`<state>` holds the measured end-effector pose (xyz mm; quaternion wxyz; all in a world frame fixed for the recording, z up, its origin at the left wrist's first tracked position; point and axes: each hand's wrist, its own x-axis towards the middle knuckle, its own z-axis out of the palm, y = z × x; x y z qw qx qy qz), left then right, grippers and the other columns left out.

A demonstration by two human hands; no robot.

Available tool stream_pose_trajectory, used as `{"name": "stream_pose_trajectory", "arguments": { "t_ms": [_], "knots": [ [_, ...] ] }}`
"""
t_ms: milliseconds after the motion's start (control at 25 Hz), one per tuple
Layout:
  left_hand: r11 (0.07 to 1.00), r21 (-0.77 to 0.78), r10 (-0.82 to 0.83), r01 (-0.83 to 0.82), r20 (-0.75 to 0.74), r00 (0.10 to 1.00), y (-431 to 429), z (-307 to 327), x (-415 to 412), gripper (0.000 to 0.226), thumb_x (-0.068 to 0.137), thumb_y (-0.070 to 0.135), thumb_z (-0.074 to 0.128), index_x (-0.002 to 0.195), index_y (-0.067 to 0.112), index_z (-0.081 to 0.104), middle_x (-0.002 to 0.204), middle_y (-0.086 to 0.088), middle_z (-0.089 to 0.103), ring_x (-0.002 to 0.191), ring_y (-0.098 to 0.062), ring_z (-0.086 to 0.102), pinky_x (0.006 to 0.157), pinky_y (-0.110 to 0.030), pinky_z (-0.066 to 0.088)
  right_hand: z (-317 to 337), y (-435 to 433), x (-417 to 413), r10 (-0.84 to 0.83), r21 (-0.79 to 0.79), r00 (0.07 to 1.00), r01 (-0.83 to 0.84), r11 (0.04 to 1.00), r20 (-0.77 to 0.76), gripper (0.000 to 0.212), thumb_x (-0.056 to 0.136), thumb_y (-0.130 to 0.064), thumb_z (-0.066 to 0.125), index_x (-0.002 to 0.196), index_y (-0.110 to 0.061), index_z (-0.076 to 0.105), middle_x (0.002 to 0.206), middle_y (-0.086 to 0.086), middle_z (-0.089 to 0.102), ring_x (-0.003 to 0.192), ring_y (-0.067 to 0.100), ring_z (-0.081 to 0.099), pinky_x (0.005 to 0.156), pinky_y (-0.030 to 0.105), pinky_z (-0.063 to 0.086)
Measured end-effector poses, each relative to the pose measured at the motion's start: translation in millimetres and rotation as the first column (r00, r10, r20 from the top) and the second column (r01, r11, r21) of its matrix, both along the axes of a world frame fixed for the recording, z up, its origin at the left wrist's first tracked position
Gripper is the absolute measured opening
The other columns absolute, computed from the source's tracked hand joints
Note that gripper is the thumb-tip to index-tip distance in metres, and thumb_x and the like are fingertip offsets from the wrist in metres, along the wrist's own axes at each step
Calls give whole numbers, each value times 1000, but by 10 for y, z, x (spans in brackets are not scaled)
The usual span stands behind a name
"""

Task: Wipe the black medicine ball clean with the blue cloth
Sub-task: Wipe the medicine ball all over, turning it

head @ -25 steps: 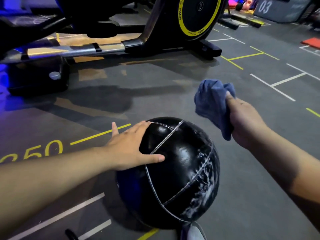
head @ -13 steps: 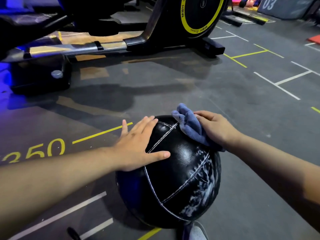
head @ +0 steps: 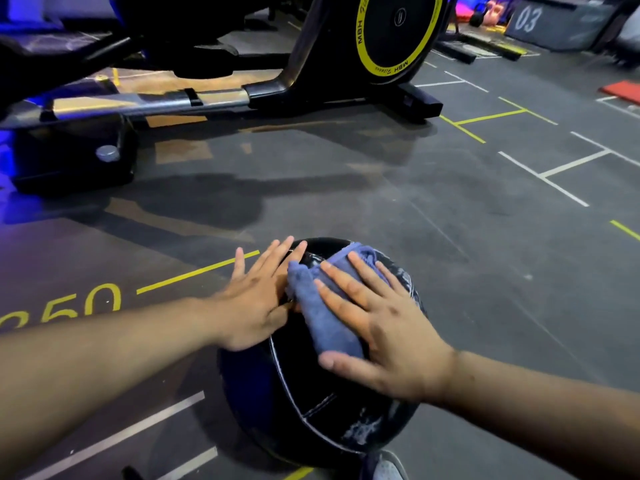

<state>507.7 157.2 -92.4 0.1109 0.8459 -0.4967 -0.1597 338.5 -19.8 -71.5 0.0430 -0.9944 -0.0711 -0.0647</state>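
Resting on the dark gym floor point(head: 450, 237), the black medicine ball point(head: 311, 403) is seen low in the middle of the view, and every place below is given from it. The blue cloth point(head: 325, 317) is laid over the ball's top, bunched into a thick fold that runs from the far crest toward the near side. It is pressed against the ball by the right hand point(head: 388, 337), which is spread flat with the fingers straight and splayed. Nothing is gripped: the cloth is held only under palm and fingers, and the thumb is stretched across the bare surface just below the cloth's near end. The left hand point(head: 249, 306) is laid flat on the ball's upper left flank with its fingers straight, and its thumb side touches the cloth's left edge. White smears point(head: 360, 427) are seen on the ball's lower right side, beside a pale seam. Just below the ball, the toe of a grey shoe point(head: 388, 467) is seen. Left of the ball, yellow numerals point(head: 69, 306) and a yellow line are painted on the floor. Beyond the ball, well apart, a black exercise machine point(head: 277, 88) with a yellow-ringed disc point(head: 398, 29) is stood. Farther beyond the ball to the right, a grey box marked 03 point(head: 554, 22) and a red mat point(head: 620, 90) are seen.
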Motion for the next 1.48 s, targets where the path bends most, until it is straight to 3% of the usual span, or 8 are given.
{"name": "stream_pose_trajectory", "arguments": {
  "t_ms": [320,520,840,960,1080,1240,1360,1480],
  "knots": [
    [981,-119,-146,154,71,987,89,7,-15,105,66,59,46,151,30,-10,160,14,-19,145,-1,-23,115,-61,-13,-70,60,-135,69,-26,990,-66,997,127,69,88,-64,51,144,-23,47,156,2,36,148,34,22,113,58,25],
    [931,-192,-228,312,363,904,12,212,136,91,48,61,74,120,10,54,127,-1,53,121,-21,52,102,-51,34,-101,158,-184,91,-34,987,-87,996,131,68,90,-62,48,144,-21,47,156,3,36,148,35,21,114,58,25],
    [915,-286,-166,284,374,912,167,-12,53,92,57,73,61,119,7,47,120,-7,48,113,-28,46,100,-40,33,60,-88,117,34,195,999,-41,980,36,65,88,-61,46,142,-26,48,151,-1,44,145,23,33,117,47,28],
    [929,-307,-112,205,294,949,215,-16,-55,78,65,76,52,112,14,48,118,-1,47,114,-22,43,97,-39,32,146,-455,460,-173,587,950,298,753,-260,41,91,-56,52,125,-36,63,129,-16,63,128,3,51,112,29,36],
    [930,-367,44,23,173,984,128,-22,-165,65,72,71,44,112,21,45,119,5,43,111,-16,41,91,-43,35,125,-691,728,-264,579,852,506,639,-452,30,90,-57,55,99,-34,71,94,-18,71,95,4,66,88,24,48],
    [888,-432,214,-157,87,973,-52,-36,-249,46,78,60,38,106,24,47,115,11,43,108,-12,41,87,-37,29,45,-722,697,-296,648,865,500,574,-405,23,92,-52,55,101,-37,70,96,-16,73,95,3,67,90,26,50],
    [868,-488,170,-95,111,979,1,-99,-260,37,85,53,38,105,23,47,113,10,45,106,-15,45,90,-43,36,-9,-503,388,-263,644,953,297,705,-151,29,89,-53,51,115,-47,62,115,-28,65,114,-4,58,100,28,44],
    [868,-496,82,-12,121,989,102,-126,-164,38,90,51,35,109,21,47,115,5,48,107,-20,48,91,-50,39,-50,-191,10,-5,360,991,-44,932,133,54,90,-49,51,139,-25,52,148,-9,47,143,12,35,115,42,30]
  ]
}}
